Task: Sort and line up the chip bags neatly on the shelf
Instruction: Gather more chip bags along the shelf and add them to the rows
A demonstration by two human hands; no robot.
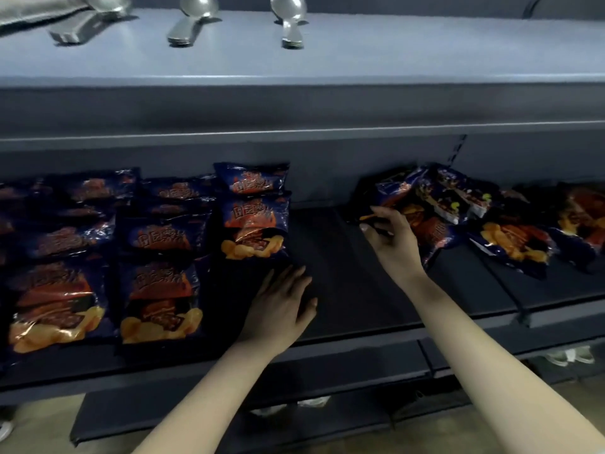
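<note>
On shelf, three chip-bag rows, left fingers flat, right fingers pinching loose bag.

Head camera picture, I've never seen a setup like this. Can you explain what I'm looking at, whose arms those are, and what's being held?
There is no machine here. A person wears one camera on the head, and it looks down at their own two bare arms. It is the only view.

In front is a dark shelf. On its left side, chip bags lie flat in tidy columns. On its right is a jumbled pile of bags not yet sorted.

The left hand is spread open over the bare shelf beside the tidy columns and holds nothing. The right hand reaches into the pile and seems to pinch the edge of the nearest bag.

On the upper shelf lie metal utensils.
</note>
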